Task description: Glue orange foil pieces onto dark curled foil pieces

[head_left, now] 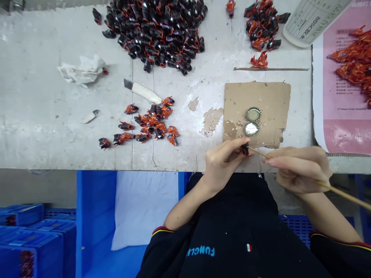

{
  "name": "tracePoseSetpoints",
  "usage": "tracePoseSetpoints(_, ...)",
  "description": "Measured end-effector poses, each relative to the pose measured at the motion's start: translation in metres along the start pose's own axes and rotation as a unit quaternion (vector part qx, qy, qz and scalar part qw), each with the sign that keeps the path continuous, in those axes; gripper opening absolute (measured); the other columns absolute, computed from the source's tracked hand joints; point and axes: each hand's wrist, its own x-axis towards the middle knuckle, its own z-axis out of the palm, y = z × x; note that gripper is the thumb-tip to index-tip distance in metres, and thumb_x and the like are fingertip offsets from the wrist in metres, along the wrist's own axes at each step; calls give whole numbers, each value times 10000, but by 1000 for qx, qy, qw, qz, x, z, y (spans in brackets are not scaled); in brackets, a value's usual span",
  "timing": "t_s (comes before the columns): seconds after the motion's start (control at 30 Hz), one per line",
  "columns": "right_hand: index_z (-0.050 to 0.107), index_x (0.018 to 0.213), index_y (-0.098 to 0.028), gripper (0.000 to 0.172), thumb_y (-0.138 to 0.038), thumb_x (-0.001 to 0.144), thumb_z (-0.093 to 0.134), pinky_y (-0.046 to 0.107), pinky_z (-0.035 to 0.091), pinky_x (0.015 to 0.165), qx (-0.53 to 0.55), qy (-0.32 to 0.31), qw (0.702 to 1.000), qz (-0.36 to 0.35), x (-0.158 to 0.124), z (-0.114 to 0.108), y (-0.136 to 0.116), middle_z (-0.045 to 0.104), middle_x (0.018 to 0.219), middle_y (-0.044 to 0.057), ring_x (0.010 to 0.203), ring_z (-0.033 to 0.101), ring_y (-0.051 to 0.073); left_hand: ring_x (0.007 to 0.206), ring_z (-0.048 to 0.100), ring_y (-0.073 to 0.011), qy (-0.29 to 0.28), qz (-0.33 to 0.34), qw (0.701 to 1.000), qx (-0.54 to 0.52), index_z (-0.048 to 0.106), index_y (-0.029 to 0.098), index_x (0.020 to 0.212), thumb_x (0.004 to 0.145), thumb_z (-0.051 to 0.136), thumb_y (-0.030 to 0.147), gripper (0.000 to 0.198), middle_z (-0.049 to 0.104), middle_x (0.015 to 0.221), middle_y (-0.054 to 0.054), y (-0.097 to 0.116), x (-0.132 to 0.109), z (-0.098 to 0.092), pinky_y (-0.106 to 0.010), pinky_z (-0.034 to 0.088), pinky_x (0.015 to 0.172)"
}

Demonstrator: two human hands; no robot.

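Observation:
Between its thumb and fingertips, my left hand [222,164] pinches a small black plastic part [245,149] at the table's front edge. My right hand [303,168] is closed around a thin wooden stick [344,194], whose narrow tip meets or nearly meets that part. Just beyond my left fingertips, two bottle caps lie on a piece of cardboard [269,100]: the nearer cap [251,128] looks bright and shiny inside, the farther cap [253,114] duller. A second thin stick [278,69] rests behind the cardboard, beside an orange-red part [260,60].
A big heap of black parts [162,31] covers the back. Left of centre lie assembled orange-and-black pieces [153,123], a white-handled blade [145,92] and crumpled tissue [82,69]. A labelled plastic container [313,23] and orange parts [353,65] are at right. Blue crates [95,224] stand below.

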Motion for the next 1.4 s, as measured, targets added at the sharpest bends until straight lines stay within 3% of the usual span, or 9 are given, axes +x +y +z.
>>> tracePoseSetpoints(0.07,749,985,-282,150,-211,915,637,229,556,464,-9,12,995,-99,4,6,1,699,734,-12,581,675,121,756,734,-113,8,-20,1000,-18,720,180,1074,877,724,193,198,764,898,-37,1,-1,1,-194,623,743)
tracePoseSetpoints(0.1,733,1005,-264,179,-209,960,569,225,545,460,5,36,994,-104,7,11,2,669,725,-14,561,656,108,770,743,-116,10,-29,999,-31,719,176,1073,868,736,190,206,768,899,-37,1,-1,2,-194,627,762)
tracePoseSetpoints(0.2,696,930,-250,183,-269,1001,528,201,468,407,102,114,988,18,14,23,3,561,696,-36,475,562,65,791,765,-117,11,-58,994,-94,714,177,1061,815,788,162,257,778,870,-13,3,1,3,-173,634,790)
tracePoseSetpoints(0.3,669,867,-254,173,-330,986,569,197,366,354,172,138,970,102,16,29,3,528,665,-40,445,509,58,790,773,-112,10,-86,986,-144,713,185,1033,763,826,136,297,780,849,17,5,4,4,-156,640,792)
tracePoseSetpoints(0.47,659,845,-270,171,-352,976,585,231,294,334,195,138,962,134,12,28,2,512,663,-38,424,460,61,775,770,-98,12,-104,981,-161,721,199,999,734,842,113,303,779,839,35,7,8,3,-140,641,782)
tracePoseSetpoints(1.03,618,863,-272,178,-377,991,553,230,340,367,203,92,959,175,10,26,-1,533,687,-37,457,493,74,788,781,-152,0,-169,971,-169,719,182,972,757,848,314,284,783,830,0,11,9,0,-220,676,756)
tracePoseSetpoints(1.4,627,863,-284,171,-390,983,565,238,344,345,193,94,962,166,11,27,-1,530,671,-31,449,495,83,792,778,-117,9,-140,971,-194,729,205,985,710,854,82,326,784,834,35,12,10,-1,-152,652,775)
